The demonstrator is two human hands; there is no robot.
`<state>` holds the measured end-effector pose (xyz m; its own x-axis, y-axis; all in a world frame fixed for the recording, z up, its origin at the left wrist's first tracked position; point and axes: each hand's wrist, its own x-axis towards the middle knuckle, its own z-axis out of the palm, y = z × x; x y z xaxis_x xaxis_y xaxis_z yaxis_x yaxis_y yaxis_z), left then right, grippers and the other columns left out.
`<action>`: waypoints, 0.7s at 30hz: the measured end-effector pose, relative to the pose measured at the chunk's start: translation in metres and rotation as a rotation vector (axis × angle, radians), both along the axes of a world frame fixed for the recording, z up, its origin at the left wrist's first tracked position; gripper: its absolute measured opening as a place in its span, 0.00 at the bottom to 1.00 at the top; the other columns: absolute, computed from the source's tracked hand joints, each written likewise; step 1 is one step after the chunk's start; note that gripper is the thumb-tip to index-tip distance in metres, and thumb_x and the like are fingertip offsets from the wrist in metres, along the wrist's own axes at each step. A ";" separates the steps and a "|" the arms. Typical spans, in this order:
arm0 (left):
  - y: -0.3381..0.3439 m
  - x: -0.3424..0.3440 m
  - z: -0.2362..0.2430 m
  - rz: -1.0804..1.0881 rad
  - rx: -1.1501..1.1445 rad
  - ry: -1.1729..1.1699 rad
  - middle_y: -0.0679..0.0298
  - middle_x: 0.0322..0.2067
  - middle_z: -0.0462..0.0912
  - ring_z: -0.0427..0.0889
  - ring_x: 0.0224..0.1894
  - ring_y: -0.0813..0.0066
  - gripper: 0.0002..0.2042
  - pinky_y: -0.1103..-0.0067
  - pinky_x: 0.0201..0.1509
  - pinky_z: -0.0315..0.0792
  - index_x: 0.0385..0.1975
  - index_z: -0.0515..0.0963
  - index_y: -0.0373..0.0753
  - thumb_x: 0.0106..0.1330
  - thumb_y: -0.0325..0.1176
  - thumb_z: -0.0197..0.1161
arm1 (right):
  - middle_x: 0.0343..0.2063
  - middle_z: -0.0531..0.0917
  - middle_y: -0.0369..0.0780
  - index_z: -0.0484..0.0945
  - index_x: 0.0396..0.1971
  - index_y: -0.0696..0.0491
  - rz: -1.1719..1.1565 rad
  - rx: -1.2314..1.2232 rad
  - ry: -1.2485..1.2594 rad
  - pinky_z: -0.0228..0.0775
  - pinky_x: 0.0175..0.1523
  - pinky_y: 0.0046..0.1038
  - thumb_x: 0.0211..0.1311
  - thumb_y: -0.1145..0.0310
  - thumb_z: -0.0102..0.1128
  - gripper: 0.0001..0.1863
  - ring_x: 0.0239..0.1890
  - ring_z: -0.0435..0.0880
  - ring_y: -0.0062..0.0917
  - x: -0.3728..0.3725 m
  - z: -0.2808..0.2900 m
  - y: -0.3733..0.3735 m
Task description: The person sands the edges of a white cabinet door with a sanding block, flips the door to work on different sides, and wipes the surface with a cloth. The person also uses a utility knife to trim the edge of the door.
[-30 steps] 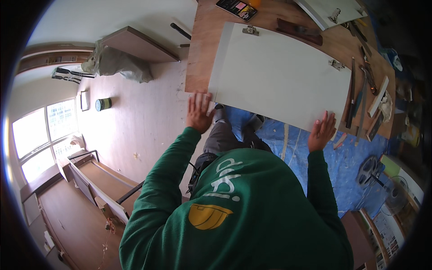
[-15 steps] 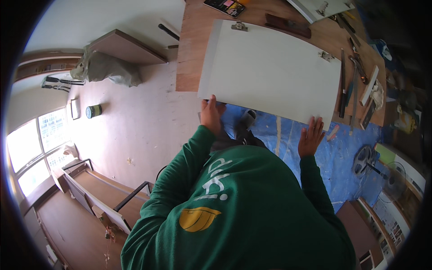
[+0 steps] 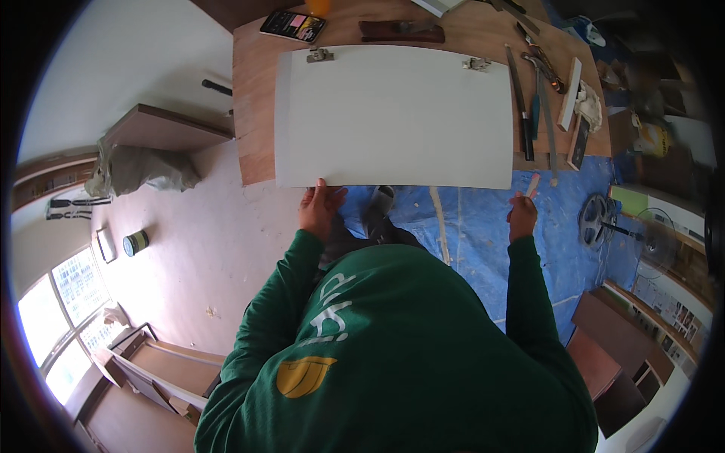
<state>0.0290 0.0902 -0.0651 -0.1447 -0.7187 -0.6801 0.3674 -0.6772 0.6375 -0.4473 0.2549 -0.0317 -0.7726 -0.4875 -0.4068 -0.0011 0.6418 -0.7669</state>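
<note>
The left grip (image 3: 317, 213) is at the near edge of a white panel (image 3: 393, 121), toward its left end, with one fingertip overlapping that edge and the other fingers bent loosely below it. Whether it pinches the panel I cannot tell. The panel lies flat on the wooden bench (image 3: 255, 136), directly ahead of the left grip and stretching rightward, ahead and to the left of the right grip (image 3: 521, 217).

The right grip is off the panel, near its right corner, fingers curled. A pinkish strip (image 3: 534, 184) shows just past its fingertips; I cannot tell whether it is held.

At the panel's far edge, one metal clip (image 3: 320, 56) is straight ahead of the left grip; another clip (image 3: 476, 65) is ahead of the right grip and slightly left. Beyond the right grip, a dark-handled tool (image 3: 527, 136) and a hammer (image 3: 537, 113) lie beside the panel. A phone (image 3: 293, 26) is far ahead of the left grip. Blue sheeting (image 3: 483, 241) spreads below both grips.
</note>
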 end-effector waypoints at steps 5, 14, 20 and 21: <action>0.012 -0.047 -0.001 -0.427 -0.056 -0.099 0.51 0.49 0.85 0.85 0.53 0.61 0.27 0.67 0.58 0.78 0.56 0.75 0.31 0.79 0.53 0.55 | 0.46 0.81 0.47 0.76 0.57 0.58 0.431 -0.100 0.789 0.70 0.57 0.44 0.77 0.58 0.55 0.21 0.49 0.79 0.38 0.014 0.006 -0.028; 0.016 -0.099 0.003 -0.569 -0.025 -0.098 0.54 0.47 0.86 0.85 0.49 0.67 0.32 0.72 0.54 0.76 0.56 0.77 0.31 0.76 0.60 0.55 | 0.77 0.59 0.45 0.64 0.74 0.43 1.084 0.025 0.870 0.40 0.76 0.66 0.77 0.50 0.48 0.30 0.79 0.54 0.45 0.147 0.013 -0.048; 0.006 -0.060 0.002 -0.470 -0.087 -0.278 0.56 0.39 0.88 0.85 0.42 0.70 0.33 0.72 0.48 0.77 0.46 0.82 0.29 0.76 0.62 0.53 | 0.80 0.52 0.44 0.57 0.78 0.41 0.852 0.249 0.983 0.35 0.76 0.67 0.76 0.49 0.49 0.34 0.81 0.47 0.47 0.064 -0.007 0.001; 0.003 -0.047 -0.001 -0.481 -0.119 -0.331 0.56 0.37 0.88 0.86 0.42 0.70 0.33 0.72 0.47 0.78 0.44 0.83 0.29 0.76 0.62 0.53 | 0.80 0.52 0.44 0.56 0.78 0.41 0.816 0.277 0.982 0.34 0.76 0.67 0.76 0.48 0.49 0.35 0.81 0.46 0.48 0.056 -0.008 0.008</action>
<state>-0.0181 0.0933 -0.0661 -0.2671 -0.6987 -0.6637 -0.1940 -0.6356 0.7472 -0.3911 0.2632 -0.0392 -0.3262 -0.9453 -0.0072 -0.9431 0.3259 -0.0666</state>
